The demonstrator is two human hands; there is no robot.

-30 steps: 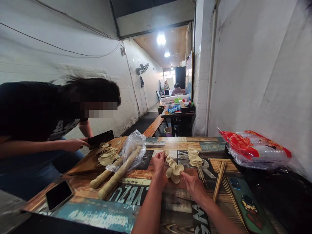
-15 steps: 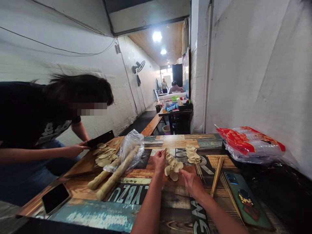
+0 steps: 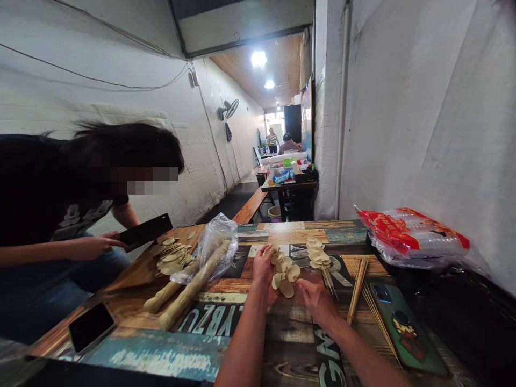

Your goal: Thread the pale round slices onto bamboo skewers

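On a table (image 3: 161, 355) whose top is printed like patched old planks, with worn blue paint, brown grain and big pale letters, a cluster of slices (image 3: 285, 271) lies in front of the person, between the two hands. The slices are thin, pale beige rounds with smooth faces and slightly curled rims, overlapping like scales in a short column. The left hand (image 3: 264, 264) has its thumb and fingers pinched together on the far end of the cluster. The right hand (image 3: 318, 301) has thumb and forefinger in a narrow pinch at the edge of a lower slice; whether it has firm hold of it, I cannot tell. Just beyond, to the right, lies a similar bunch (image 3: 318, 253) with thin sticks poking from its near end. Further right are a tight bundle of straight, straw-coloured sticks (image 3: 358, 290), a glossy green phone (image 3: 407, 328) and a crinkled clear-and-red plastic package (image 3: 411, 231). To the left, two long, lumpy beige rolls (image 3: 193, 293) lie partly under a thin, wrinkled clear bag (image 3: 220, 234). Beside them a loose heap of flat rounds (image 3: 173, 258) sits on a wooden board (image 3: 137, 274), where a co-worker's hand (image 3: 100, 246) holds a broad, dark, rectangular blade (image 3: 145, 231). A flat black-screened phone (image 3: 91, 325) lies near the table's left corner.
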